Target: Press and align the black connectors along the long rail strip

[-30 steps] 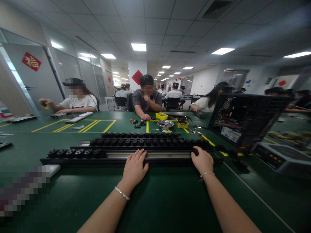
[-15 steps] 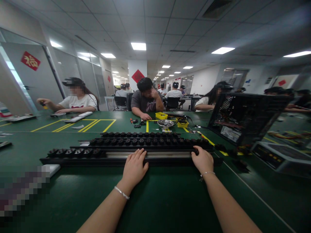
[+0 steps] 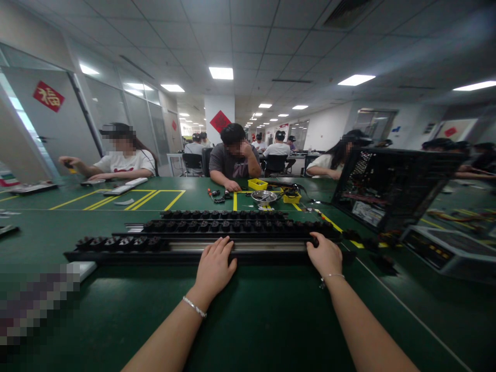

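Three long black rails lie across the green table in front of me. The nearest rail point(image 3: 155, 254) has a bare metal strip along its middle and a short row of black parts point(image 3: 118, 242) at its left end. My left hand point(image 3: 214, 268) rests flat on this rail's middle, fingers spread. My right hand point(image 3: 324, 256) curls over the rail's right end and pinches a small black part point(image 3: 314, 241) there. Behind, a second rail point(image 3: 232, 226) and a third rail point(image 3: 225, 214) carry full rows of black parts.
An open black computer case point(image 3: 387, 188) stands at the right. Yellow bins point(image 3: 258, 184) and a metal bowl point(image 3: 264, 196) sit beyond the rails. A white flat object point(image 3: 83, 268) lies at my left. Several people sit at the far side.
My hands and the rails stay where they were. The person opposite has lifted a hand to the head.
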The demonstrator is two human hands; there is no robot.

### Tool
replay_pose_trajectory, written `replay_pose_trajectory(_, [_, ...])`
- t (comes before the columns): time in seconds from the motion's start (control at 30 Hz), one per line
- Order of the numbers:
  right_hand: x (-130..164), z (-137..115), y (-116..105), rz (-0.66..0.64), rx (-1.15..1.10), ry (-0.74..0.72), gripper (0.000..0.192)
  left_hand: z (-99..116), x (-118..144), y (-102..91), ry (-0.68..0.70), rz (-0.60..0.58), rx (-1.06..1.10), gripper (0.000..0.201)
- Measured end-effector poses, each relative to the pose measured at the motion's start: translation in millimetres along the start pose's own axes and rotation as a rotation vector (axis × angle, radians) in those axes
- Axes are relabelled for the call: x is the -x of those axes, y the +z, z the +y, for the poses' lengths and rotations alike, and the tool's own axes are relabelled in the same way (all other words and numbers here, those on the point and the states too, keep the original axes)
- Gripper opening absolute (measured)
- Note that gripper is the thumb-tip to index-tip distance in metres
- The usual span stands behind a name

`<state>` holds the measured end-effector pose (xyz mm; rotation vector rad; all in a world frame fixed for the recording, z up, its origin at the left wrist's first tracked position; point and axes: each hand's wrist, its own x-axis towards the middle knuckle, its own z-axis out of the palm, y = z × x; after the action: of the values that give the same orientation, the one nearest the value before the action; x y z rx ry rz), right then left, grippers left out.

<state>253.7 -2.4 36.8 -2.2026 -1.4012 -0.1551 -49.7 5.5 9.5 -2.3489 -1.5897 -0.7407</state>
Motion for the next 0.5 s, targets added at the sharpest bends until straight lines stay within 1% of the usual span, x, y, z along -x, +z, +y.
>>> replay_pose_trajectory(0.5, [-0.9,2.3,0.9,0.008,-0.009,0.002,0.041,0.3,0.3,-0.7,0.004,0.013,0.007,0.038])
